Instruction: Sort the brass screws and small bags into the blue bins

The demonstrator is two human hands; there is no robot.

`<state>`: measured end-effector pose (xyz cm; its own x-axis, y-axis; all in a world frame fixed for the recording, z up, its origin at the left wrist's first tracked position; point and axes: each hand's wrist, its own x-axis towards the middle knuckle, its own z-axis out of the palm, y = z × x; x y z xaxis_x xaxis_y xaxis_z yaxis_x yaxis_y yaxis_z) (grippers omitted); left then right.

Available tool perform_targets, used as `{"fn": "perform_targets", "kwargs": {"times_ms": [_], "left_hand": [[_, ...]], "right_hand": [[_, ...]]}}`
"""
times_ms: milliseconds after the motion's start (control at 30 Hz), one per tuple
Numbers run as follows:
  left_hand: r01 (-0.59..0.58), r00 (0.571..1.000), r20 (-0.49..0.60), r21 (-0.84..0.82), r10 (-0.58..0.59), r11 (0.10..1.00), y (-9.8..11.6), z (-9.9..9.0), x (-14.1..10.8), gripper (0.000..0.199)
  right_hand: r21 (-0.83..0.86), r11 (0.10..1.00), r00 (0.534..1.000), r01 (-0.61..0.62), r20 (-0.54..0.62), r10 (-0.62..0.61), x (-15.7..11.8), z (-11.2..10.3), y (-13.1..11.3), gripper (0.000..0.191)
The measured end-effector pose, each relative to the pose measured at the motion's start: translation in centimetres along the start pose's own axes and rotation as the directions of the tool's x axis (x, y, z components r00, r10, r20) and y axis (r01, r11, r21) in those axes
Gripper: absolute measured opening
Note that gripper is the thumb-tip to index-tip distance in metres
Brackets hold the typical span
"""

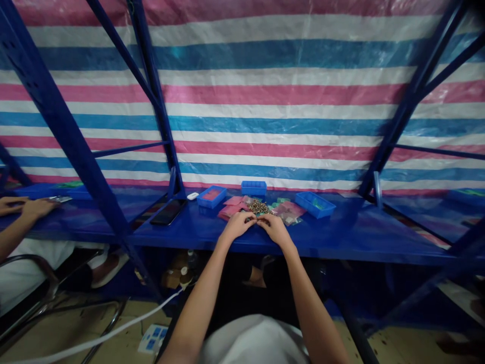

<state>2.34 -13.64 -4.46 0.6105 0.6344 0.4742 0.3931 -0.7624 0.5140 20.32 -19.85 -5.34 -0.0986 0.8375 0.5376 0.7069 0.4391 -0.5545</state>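
Observation:
My left hand (238,225) and my right hand (273,226) meet at the near side of a heap of small brass-coloured metal parts (258,206). The fingertips of both are bent inward and pressed close together; anything between them is too small or hidden to make out. Pink plastic bags (232,206) lie left of the heap, just beyond my left hand. More pink, see-through bags (290,210) and small green pieces (281,200) are on the right side, by my right hand. Both wrists are above the front edge of the blue table (200,227).
Behind the heap stand a blue tray (253,192) and, left, another blue tray (207,203) with pink contents. A third blue tray (322,213) holds green pieces. A phone (168,212) lies left. Blue posts (151,76) flank the table. A co-worker's hands (34,208) show far left.

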Motion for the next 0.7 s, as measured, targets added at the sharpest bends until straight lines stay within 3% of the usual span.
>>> {"fn": "perform_targets", "kwargs": {"times_ms": [233,400,500,600,700], "left_hand": [[0.01,0.999,-0.033,0.011,-0.009,1.0,-0.2,0.1,0.0,0.017],[0.032,0.998,-0.059,0.013,-0.031,0.999,-0.2,0.1,-0.1,0.017],[0.075,0.991,-0.111,0.024,-0.072,0.997,-0.4,0.1,-0.2,0.019],[0.125,0.979,-0.168,0.042,-0.116,0.991,-0.6,0.1,-0.2,0.022],[0.144,0.977,-0.168,0.063,-0.132,0.988,-0.8,0.1,-0.1,0.018]], "right_hand": [[-0.298,0.955,0.998,0.011,-0.05,-0.027,-0.2,0.6,-0.8,0.019],[-0.413,0.911,0.994,0.008,-0.099,-0.053,-0.9,0.8,-1.0,0.021],[-0.453,0.891,0.981,-0.036,-0.184,-0.054,-0.8,0.2,-1.3,0.03],[-0.472,0.874,0.96,-0.116,-0.278,-0.023,2.1,-1.1,-1.9,0.043],[-0.483,0.858,0.957,-0.174,-0.289,0.032,7.8,-2.6,-2.0,0.046]]}}
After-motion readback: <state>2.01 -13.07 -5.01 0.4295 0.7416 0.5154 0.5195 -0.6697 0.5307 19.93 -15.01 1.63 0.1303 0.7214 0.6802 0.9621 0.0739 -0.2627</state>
